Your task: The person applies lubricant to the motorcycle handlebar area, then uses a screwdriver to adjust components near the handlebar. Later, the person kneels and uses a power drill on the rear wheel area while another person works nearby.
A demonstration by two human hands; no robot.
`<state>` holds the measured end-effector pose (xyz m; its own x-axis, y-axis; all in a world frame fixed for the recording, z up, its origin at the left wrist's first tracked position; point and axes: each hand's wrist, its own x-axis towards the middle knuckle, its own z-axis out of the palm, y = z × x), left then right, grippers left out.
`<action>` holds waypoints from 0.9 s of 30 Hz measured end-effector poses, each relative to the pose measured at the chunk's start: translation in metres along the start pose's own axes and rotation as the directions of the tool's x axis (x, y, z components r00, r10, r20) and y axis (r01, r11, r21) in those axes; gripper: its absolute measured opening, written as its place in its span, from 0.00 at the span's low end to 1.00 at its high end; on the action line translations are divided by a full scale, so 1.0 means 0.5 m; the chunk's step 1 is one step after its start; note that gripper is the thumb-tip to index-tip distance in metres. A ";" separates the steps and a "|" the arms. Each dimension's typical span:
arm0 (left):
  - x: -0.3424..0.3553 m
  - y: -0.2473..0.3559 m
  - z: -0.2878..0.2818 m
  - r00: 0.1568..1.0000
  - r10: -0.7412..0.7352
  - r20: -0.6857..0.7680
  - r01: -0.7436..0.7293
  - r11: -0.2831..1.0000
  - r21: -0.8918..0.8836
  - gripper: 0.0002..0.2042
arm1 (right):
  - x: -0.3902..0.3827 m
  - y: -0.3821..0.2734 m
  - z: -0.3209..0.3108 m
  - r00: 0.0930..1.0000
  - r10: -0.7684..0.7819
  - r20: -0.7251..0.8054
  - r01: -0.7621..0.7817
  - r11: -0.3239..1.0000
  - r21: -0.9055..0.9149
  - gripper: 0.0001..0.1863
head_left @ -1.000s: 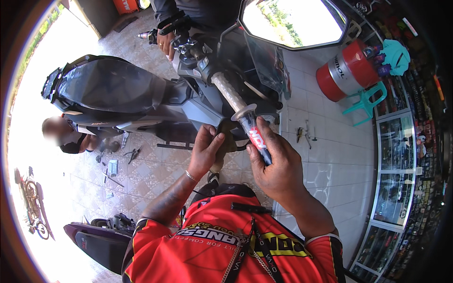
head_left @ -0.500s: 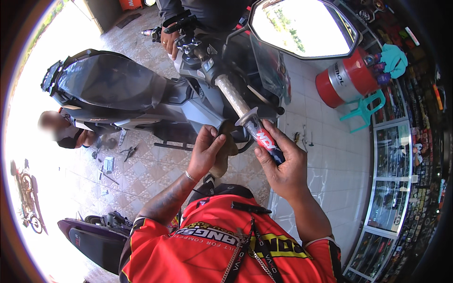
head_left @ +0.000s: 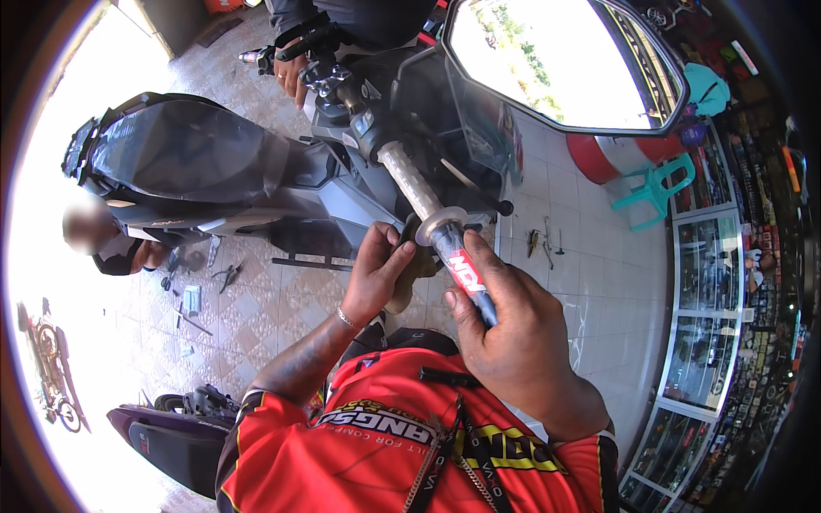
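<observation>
Out at the handlebar [head_left: 409,175] end, right hand [head_left: 523,329] is wrapped snugly round a dark grip [head_left: 463,268], left hand [head_left: 375,267] pinching some brownish flap [head_left: 421,263] beside it; mirror [head_left: 560,64] edge juts up ahead, tiled floor [head_left: 603,274] stretching right to glass cabinets [head_left: 705,291].

Handlebar tube [head_left: 409,180] — rough, plastic-looking

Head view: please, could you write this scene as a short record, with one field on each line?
Left hand: at a dark, cloth-like piece, kind unclear
Right hand: gripping a dark tube with a red patch
Tube: in line with the pale bar, round flange between
Scooter: lies across the view; mirror at upper right
Other person's hand: near the far handlebar end
Floor, left: pliers
Floor, right: teal stool
</observation>
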<state>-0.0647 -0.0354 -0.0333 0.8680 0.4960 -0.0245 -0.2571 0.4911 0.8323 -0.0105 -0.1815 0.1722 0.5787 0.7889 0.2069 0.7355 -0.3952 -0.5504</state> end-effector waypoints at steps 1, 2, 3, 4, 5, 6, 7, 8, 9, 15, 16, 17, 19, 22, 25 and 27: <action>0.002 0.000 -0.001 1.000 -0.005 -0.001 0.005 1.000 0.002 0.09 | -0.001 -0.006 0.003 1.000 0.020 0.008 -0.019 0.999 -0.039 0.30; 0.004 0.001 -0.004 1.000 -0.004 -0.001 0.004 1.000 -0.004 0.09 | -0.004 -0.011 0.005 0.998 0.059 0.037 -0.056 0.995 -0.077 0.31; 0.005 0.003 -0.006 1.000 -0.003 0.004 0.003 1.000 0.007 0.09 | -0.008 -0.014 0.008 0.995 0.081 0.051 -0.075 0.992 -0.099 0.31; 0.007 0.004 -0.009 1.000 0.004 0.011 -0.004 1.000 0.008 0.09 | -0.009 -0.013 0.013 0.996 0.075 0.045 -0.069 0.990 -0.121 0.31; 0.008 0.005 -0.011 1.000 0.009 0.014 -0.009 1.000 0.004 0.09 | -0.010 -0.010 0.019 0.998 0.049 0.033 -0.045 0.990 -0.132 0.31; 0.009 0.007 -0.014 1.000 -0.006 0.011 0.006 1.000 -0.011 0.10 | -0.012 -0.004 0.025 0.999 0.033 0.020 -0.030 0.989 -0.143 0.32; 0.009 0.009 -0.016 1.000 -0.024 0.012 0.024 0.999 -0.035 0.09 | -0.013 0.002 0.032 1.000 -0.004 0.003 0.005 0.990 -0.141 0.31; 0.008 0.011 -0.018 0.999 -0.042 0.015 0.043 0.997 -0.059 0.09 | -0.015 0.008 0.038 0.999 -0.030 -0.019 0.027 0.990 -0.136 0.31; 0.008 0.013 -0.020 0.998 -0.049 0.026 0.052 0.993 -0.106 0.09 | -0.016 0.015 0.045 0.997 -0.059 -0.045 0.053 0.990 -0.133 0.31; 0.004 0.017 -0.026 0.998 -0.045 0.043 0.049 0.992 -0.112 0.08 | -0.032 0.043 0.072 0.988 -0.118 -0.099 0.103 0.984 -0.147 0.30; 0.005 0.015 -0.028 0.999 -0.040 0.031 0.042 0.996 -0.075 0.08 | -0.033 0.048 0.078 0.985 -0.131 -0.115 0.113 0.983 -0.146 0.30; 0.005 0.014 -0.030 0.999 -0.032 0.025 0.033 0.998 -0.061 0.08 | -0.034 0.054 0.083 0.981 -0.144 -0.131 0.125 0.982 -0.144 0.30; 0.003 0.010 -0.033 0.999 -0.022 0.033 0.022 1.000 -0.019 0.08 | -0.036 0.063 0.090 0.976 -0.151 -0.157 0.132 0.983 -0.126 0.30; -0.006 0.001 -0.034 0.999 0.014 0.034 -0.015 0.999 0.030 0.09 | -0.036 0.067 0.089 0.971 -0.174 -0.163 0.156 0.981 -0.115 0.30; -0.024 -0.002 -0.029 0.999 0.040 -0.007 -0.040 0.997 0.061 0.09 | -0.029 0.047 0.071 0.975 -0.164 -0.149 0.144 0.981 -0.133 0.30; -0.037 -0.005 -0.019 0.998 0.056 -0.029 -0.054 0.997 0.058 0.09 | -0.024 0.028 0.051 0.988 -0.114 -0.106 0.099 0.985 -0.139 0.30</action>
<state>-0.0839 -0.0391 -0.0402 0.8398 0.5428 0.0062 -0.2786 0.4212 0.8631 -0.0161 -0.1845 0.1414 0.5252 0.7744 0.3529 0.8308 -0.3769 -0.4095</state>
